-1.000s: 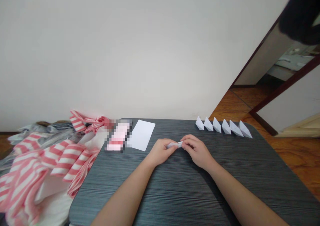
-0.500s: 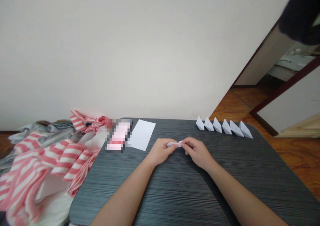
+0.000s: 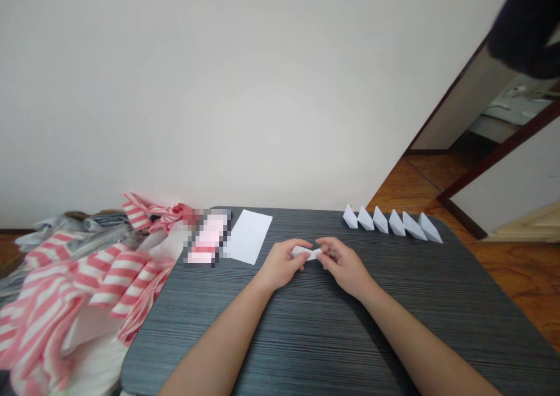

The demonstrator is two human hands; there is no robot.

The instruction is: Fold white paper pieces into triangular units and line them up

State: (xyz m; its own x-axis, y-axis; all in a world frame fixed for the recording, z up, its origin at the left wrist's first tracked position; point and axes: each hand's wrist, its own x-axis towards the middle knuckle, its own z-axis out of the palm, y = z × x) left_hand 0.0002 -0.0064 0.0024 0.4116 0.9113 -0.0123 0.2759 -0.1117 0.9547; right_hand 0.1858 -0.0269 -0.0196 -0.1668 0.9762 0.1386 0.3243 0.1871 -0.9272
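The pale wall ran off the top of the view. Below it stood the dark desk, its near edge mostly cut off. Left of it, the striped cloth lay heaped, its lower folds cropped. A dark shape at upper right was too blurred to identify. Pixels masked the pinkish item beside the white sheet. The left hand and right hand each had a nearly closed grip, pinching opposite ends of the small folded paper above the desk's middle; fingers hid its ends. Six paper shapes stood in a row at far right, the last two overlapping.
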